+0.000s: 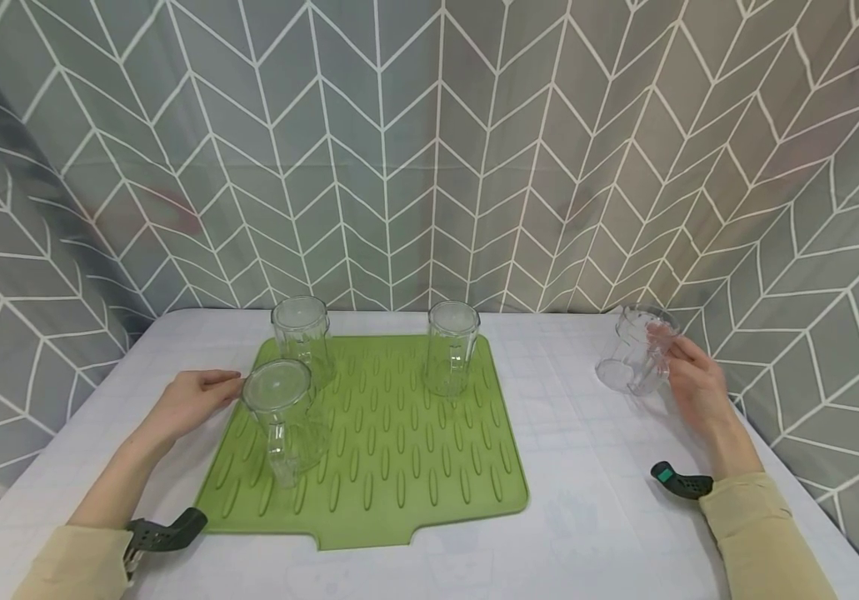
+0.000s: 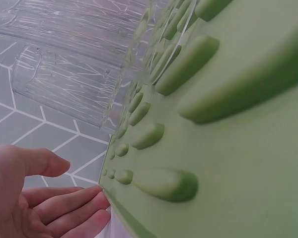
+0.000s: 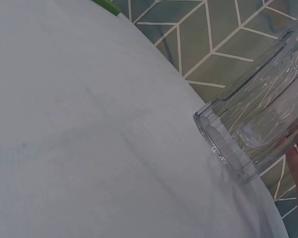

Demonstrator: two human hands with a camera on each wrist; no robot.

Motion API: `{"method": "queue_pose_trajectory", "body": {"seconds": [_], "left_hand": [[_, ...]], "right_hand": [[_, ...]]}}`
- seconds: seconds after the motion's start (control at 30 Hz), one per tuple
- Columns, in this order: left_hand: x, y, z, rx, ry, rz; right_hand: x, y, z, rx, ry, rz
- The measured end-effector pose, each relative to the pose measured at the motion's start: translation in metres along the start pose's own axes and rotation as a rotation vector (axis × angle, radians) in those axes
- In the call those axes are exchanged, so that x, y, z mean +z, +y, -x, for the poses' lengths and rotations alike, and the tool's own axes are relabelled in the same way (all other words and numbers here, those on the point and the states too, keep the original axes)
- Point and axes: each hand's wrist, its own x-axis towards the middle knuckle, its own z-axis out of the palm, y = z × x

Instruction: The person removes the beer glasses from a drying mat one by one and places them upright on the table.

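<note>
My right hand point(image 1: 699, 387) grips a clear glass mug point(image 1: 627, 367) at its right side, right of the mat. In the right wrist view this mug point(image 3: 253, 119) leans, its thick-edged end toward the white cloth; fingers point(image 3: 297, 153) show at the frame's edge. My left hand point(image 1: 192, 402) has its fingers loosely extended and holds nothing. It is at the left edge of a green ridged mat point(image 1: 377, 517), close to a front-left glass mug point(image 1: 287, 417). Two more glass mugs stand on the mat, one back left point(image 1: 302, 329) and one back right point(image 1: 451, 350).
A white cloth point(image 1: 564, 533) covers the table. Grey patterned curtains point(image 1: 414, 167) hang close behind it and along both sides. Dark bands with a strap-like shape sit on the left wrist point(image 1: 167, 533) and right wrist point(image 1: 684, 483).
</note>
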Motion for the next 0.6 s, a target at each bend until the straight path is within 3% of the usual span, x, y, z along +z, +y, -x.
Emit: {"method": "queue_pose_trajectory", "body": {"seconds": [0.6], "left_hand": [[0.001, 0.000, 0.000, -0.020, -0.011, -0.017]], "right_hand": [[0.022, -0.025, -0.009, 0.048, 0.116, 0.082]]}}
